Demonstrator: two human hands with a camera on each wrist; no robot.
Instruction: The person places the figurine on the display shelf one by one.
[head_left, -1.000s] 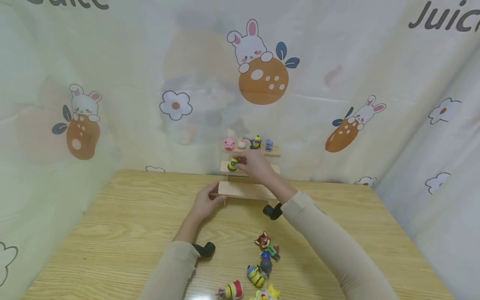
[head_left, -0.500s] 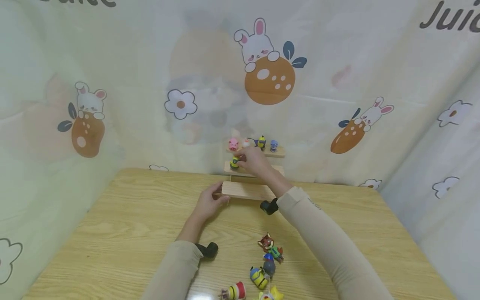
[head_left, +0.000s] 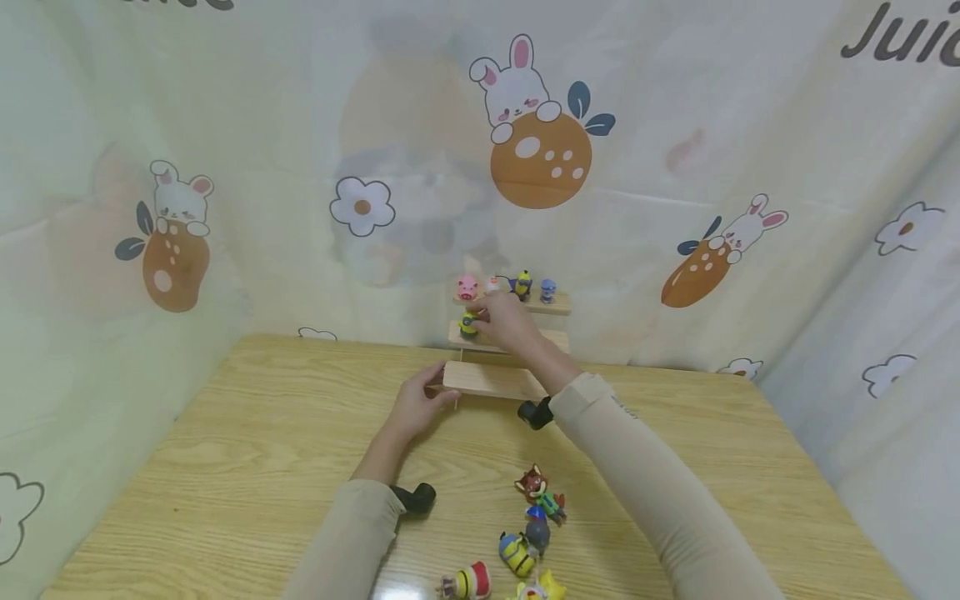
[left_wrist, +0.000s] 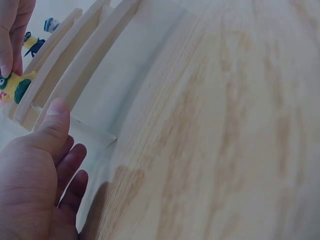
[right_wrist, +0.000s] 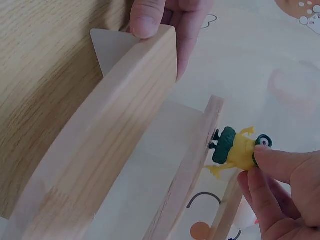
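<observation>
A three-tier wooden display shelf stands at the back of the table. My left hand holds the left end of its lowest board, thumb on the front edge and fingers around the end. With thumb and fingertips, my right hand pinches the head of a small yellow-and-green one-eyed figurine. This figurine is upright at the left end of the middle board, its feet at the board's surface. On the top board are a pink pig figurine, a white figurine partly hidden, a yellow minion figurine and a blue figurine.
Nearer on the table lie a fox figurine, a grey-and-blue figurine, a blue-and-yellow minion, a red-and-yellow figurine and a yellow figurine cut by the frame. A printed curtain hangs behind the shelf.
The head view has shifted slightly. Both hands keep their places, the left at the lowest board and the right on the one-eyed figurine at the middle board.
</observation>
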